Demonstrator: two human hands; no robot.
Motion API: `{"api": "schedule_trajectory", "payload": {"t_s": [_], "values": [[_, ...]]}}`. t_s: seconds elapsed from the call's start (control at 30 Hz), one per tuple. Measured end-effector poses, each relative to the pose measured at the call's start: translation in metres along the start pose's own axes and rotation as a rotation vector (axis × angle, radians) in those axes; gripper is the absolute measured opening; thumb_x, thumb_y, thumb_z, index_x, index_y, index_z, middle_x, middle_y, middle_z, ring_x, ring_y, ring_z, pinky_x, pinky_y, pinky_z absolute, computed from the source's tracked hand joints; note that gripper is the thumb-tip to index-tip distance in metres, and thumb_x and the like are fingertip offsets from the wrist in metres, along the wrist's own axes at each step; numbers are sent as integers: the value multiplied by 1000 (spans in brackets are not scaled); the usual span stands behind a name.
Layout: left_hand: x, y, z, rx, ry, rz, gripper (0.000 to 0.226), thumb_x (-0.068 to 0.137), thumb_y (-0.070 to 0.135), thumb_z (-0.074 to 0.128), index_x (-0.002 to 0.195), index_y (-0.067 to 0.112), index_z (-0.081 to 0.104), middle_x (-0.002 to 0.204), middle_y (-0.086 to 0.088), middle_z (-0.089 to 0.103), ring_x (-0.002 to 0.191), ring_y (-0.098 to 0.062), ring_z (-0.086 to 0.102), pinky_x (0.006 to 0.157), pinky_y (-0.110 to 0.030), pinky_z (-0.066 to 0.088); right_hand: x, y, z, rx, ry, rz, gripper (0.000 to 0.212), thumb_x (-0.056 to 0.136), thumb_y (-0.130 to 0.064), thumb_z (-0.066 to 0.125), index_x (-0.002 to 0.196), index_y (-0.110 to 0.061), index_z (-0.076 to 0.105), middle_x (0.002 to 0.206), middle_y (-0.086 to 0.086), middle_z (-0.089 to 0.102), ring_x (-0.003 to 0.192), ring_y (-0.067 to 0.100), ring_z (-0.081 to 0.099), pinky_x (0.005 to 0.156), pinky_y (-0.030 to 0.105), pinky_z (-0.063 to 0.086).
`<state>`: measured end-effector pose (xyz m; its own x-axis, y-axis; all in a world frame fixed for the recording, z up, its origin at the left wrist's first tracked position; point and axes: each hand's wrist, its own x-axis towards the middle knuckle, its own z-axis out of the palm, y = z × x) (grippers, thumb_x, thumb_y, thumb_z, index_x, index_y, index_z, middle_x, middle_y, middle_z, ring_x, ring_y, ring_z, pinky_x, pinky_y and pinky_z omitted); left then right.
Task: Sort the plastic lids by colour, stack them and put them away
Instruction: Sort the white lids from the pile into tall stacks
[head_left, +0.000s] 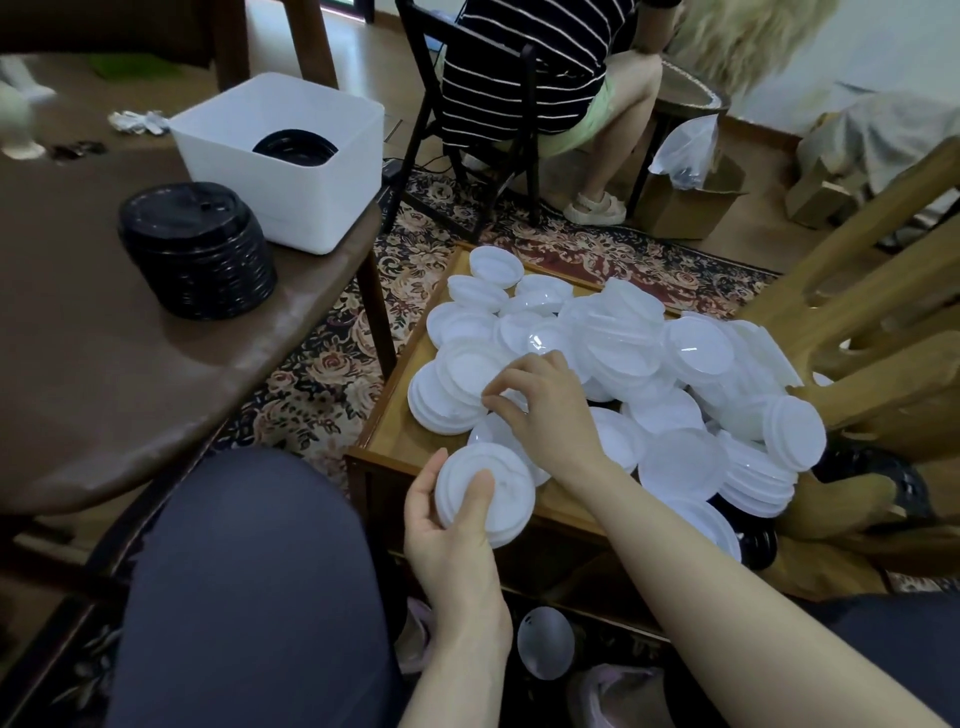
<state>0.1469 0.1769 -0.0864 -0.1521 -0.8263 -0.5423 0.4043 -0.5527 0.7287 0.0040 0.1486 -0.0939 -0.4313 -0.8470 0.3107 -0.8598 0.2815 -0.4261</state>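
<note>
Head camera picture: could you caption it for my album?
Left hand holds a small stack of white lids; right hand picks another from the wooden tray.

The right hand (545, 410) covers the white lids (649, 353) under its fingers – which one it touches cannot be told – and at four o'clock some black lids (758, 540) lie mostly hidden under the white heap, their number unclear.

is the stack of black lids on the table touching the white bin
Apart. The head view shows bare brown tabletop between the stack of black lids and the white bin.
</note>
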Motion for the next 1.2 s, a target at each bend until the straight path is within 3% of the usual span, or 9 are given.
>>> {"api": "schedule_trajectory", "payload": {"t_s": [0.2, 0.27, 0.37, 0.47, 0.6, 0.7, 0.83, 1.03, 1.2], "values": [[-1, 1, -2, 15, -18, -17, 39, 84, 5, 75, 110, 33, 67, 110, 5, 70, 104, -15, 67, 100, -47, 53, -6, -15, -31, 468, 244, 287, 12, 92, -14, 65, 82, -20, 67, 81, -10, 64, 84, 9, 54, 74, 14, 39], [0, 1, -2, 15, -31, -30, 38, 84, 7, 75, 111, 33, 67, 111, 4, 71, 106, -17, 67, 100, -48, 52, -13, -20, -49, 800, 294, 516, 12, 94, -12, 61, 83, -17, 64, 75, -6, 63, 73, 9, 56, 65, 19, 42], [-1, 0, -2, 8, -52, -51, 33, 86, 13, 73, 114, 30, 66, 115, 2, 71, 109, -20, 67, 102, -50, 51, -34, -19, -71, 1264, 96, 798, 12, 98, -14, 52, 93, -11, 61, 68, -2, 57, 59, 10, 49, 48, 19, 36], [-3, -1, 0, -22, -81, -82, 24, 93, 24, 65, 117, 28, 65, 117, 0, 71, 110, -21, 67, 93, -46, 55, -59, -18, -79, 1516, -153, 869, 15, 94, -15, 48, 99, -8, 61, 68, -3, 54, 51, 7, 41, 41, 17, 28], [-8, 0, 2, -39, -159, -103, 19, 97, 34, 57, 115, 34, 64, 112, 10, 73, 105, -12, 68, 82, -37, 54, -79, -11, -79, 1447, -279, 907, 42, 87, -20, 57, 122, 3, 61, 83, 6, 53, 62, 12, 40, 40, 17, 30], [-9, -1, 2, 8, -226, -86, 36, 82, 41, 65, 117, 33, 64, 115, 9, 73, 107, -13, 68, 79, -37, 56, -90, -9, -79, 1301, -245, 932, 38, 91, -18, 60, 122, 5, 60, 76, 7, 58, 56, 12, 47, 41, 19, 36], [-9, -7, 1, 81, -297, -86, 59, 67, 31, 75, 125, 29, 63, 126, 2, 69, 114, -19, 67, 94, -45, 54, -100, -10, -79, 1087, -169, 938, 25, 92, -18, 65, 111, -3, 63, 83, 10, 62, 56, 11, 53, 43, 21, 38], [-12, -14, 7, 79, -357, -115, 42, 83, 5, 69, 120, 24, 67, 118, -5, 73, 107, -25, 70, 86, -42, 56, -117, -15, -84, 960, -164, 835, 29, 86, -31, 70, 114, -26, 64, 106, -4, 73, 98, 11, 69, 79, 31, 57], [-19, -11, 13, 197, -544, -148, 58, 69, 14, 75, 124, 31, 63, 115, -1, 72, 102, -24, 72, 75, -38, 60, -115, -14, -96, 1089, -45, 850, 30, 87, -15, 69, 117, -19, 63, 94, -3, 75, 83, 10, 70, 61, 25, 54]]}}
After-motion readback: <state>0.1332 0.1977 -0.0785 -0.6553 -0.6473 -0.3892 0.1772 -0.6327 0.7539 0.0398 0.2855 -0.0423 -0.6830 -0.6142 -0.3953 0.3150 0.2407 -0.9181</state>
